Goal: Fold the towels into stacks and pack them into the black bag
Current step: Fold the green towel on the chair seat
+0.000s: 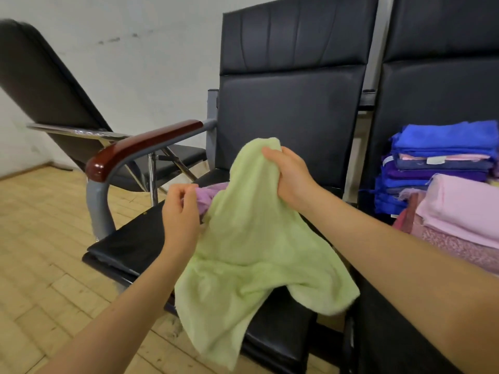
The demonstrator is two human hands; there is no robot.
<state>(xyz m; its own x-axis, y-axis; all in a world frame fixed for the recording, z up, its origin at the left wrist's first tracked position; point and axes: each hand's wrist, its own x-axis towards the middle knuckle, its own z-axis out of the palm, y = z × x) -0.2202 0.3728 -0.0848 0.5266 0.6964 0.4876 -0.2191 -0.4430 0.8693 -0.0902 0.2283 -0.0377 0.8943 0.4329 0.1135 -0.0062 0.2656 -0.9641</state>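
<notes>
Above the black padded chair seat, the right hand grips the pale green terry towel bunched; the left hand pinches its edge. Finding two corners first should give a flat fold.

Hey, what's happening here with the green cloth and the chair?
A person is holding a light green towel up over a black chair seat. The right hand grips its top edge; the left hand pinches near a purple towel behind it. Folded towels are stacked on the next chair. No bag is visible.
</notes>
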